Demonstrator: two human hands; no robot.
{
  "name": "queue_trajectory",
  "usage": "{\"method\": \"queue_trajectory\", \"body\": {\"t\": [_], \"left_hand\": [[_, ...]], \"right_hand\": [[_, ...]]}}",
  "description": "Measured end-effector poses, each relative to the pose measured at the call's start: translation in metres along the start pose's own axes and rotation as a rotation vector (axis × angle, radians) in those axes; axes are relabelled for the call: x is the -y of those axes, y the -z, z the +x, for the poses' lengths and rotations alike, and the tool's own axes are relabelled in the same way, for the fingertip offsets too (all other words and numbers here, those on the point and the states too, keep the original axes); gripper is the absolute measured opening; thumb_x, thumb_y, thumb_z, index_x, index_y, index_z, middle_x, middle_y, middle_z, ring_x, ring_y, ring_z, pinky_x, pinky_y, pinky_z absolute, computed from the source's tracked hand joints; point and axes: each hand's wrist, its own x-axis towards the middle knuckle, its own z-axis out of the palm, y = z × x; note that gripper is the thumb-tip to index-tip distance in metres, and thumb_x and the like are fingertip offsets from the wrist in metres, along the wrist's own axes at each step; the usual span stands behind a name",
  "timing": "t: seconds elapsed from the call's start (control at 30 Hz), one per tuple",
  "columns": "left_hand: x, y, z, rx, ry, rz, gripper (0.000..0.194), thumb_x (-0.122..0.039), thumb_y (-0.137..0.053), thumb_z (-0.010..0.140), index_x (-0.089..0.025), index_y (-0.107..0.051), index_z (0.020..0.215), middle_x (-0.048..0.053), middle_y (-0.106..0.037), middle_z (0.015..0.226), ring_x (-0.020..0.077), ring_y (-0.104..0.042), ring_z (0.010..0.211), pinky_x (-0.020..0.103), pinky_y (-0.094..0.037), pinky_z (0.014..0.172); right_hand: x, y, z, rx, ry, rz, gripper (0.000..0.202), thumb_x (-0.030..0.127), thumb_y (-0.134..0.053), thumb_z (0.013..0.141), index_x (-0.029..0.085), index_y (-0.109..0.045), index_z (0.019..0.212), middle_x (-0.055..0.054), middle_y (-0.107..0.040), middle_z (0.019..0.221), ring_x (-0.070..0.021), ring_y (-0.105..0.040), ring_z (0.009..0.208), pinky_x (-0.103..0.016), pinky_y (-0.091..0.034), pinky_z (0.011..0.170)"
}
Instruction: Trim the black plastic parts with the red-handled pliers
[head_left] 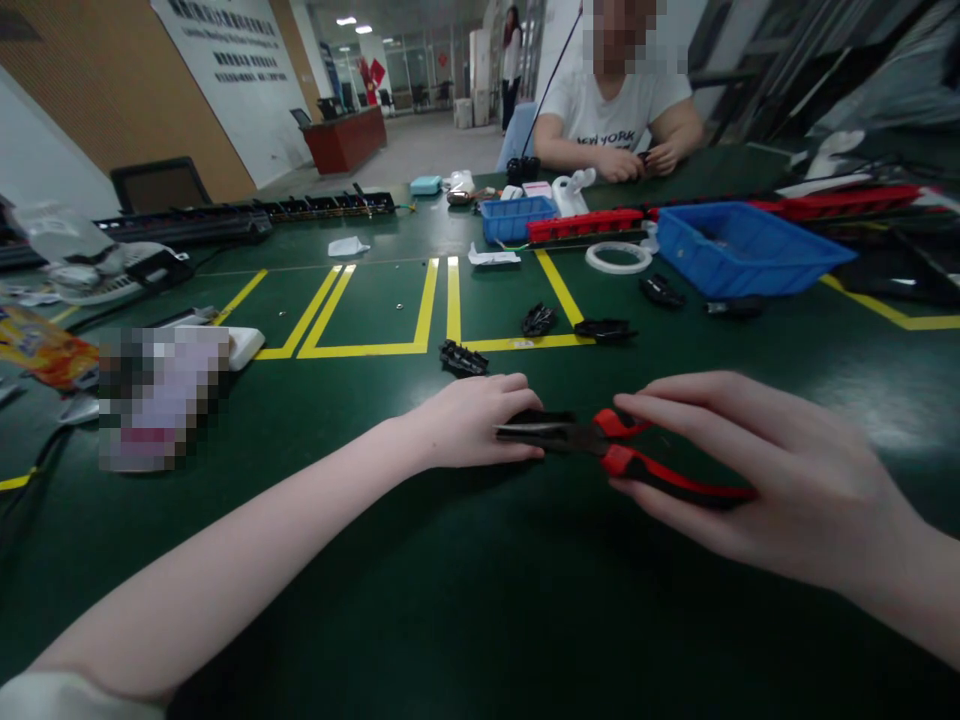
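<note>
The right hand point(806, 480) is gripping dark-metal pliers with red-and-black handles point(581, 437) right of centre; the left hand point(480, 420) is curling at their tips, whether pinching I cannot tell. Probably stiff and weighty, they are suiting a handle grip. Dark-green tabletop point(510, 600) is giving room nearer; 1 ridged black plastic piece point(464, 358) is crowding the left hand's far side.

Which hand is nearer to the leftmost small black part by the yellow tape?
Left. The left hand lies just on the near side of the black part; the right hand is farther right, holding red-handled pliers.
</note>
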Motion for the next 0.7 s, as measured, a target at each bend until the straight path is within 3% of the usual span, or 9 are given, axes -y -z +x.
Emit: {"method": "queue_trajectory", "body": {"t": [0.1,0.2,0.4,0.57,0.7], "left_hand": [[-0.002,0.006,0.022,0.059,-0.029,0.128,0.031,-0.038,-0.061,0.094,-0.013,-0.063,0.113,0.009,-0.064,0.105,0.0246,-0.064,0.095,0.033,-0.048,0.076],[0.002,0.008,0.045,0.082,-0.018,0.233,0.034,-0.042,-0.062,0.094,-0.012,-0.065,0.111,0.011,-0.065,0.107,0.0275,-0.063,0.100,0.035,-0.047,0.083],[0.030,0.003,0.073,0.025,0.110,0.289,0.040,-0.042,-0.059,0.095,-0.013,-0.061,0.121,0.013,-0.063,0.115,0.0290,-0.061,0.108,0.038,-0.046,0.088],[0.043,0.004,0.072,0.005,0.184,0.235,0.046,-0.046,-0.061,0.092,-0.014,-0.058,0.124,0.014,-0.061,0.122,0.0305,-0.060,0.110,0.041,-0.047,0.090],[0.045,0.015,0.045,-0.047,0.195,0.118,0.052,-0.049,-0.056,0.094,-0.014,-0.052,0.132,0.013,-0.060,0.126,0.0291,-0.059,0.113,0.043,-0.046,0.096]], "right_hand": [[0.007,-0.010,-0.004,-0.013,0.053,0.060,0.044,0.034,-0.063,0.085,0.017,-0.057,0.125,-0.014,-0.067,0.109,-0.0262,-0.066,0.092,-0.041,-0.058,0.071],[0.013,-0.025,-0.010,0.013,0.092,0.119,0.046,0.034,-0.064,0.083,0.018,-0.060,0.126,-0.013,-0.069,0.109,-0.0246,-0.066,0.093,-0.039,-0.057,0.074],[0.007,-0.043,-0.013,0.074,0.081,0.137,0.041,0.036,-0.061,0.085,0.015,-0.066,0.120,-0.014,-0.071,0.106,-0.0256,-0.067,0.092,-0.040,-0.056,0.074],[0.001,-0.045,-0.008,0.115,0.023,0.204,0.040,0.036,-0.065,0.084,0.016,-0.066,0.119,-0.013,-0.071,0.108,-0.0250,-0.068,0.095,-0.040,-0.058,0.077],[0.002,-0.047,-0.006,0.120,0.001,0.229,0.040,0.036,-0.063,0.085,0.015,-0.064,0.119,-0.014,-0.070,0.109,-0.0252,-0.068,0.096,-0.041,-0.058,0.078]]}}
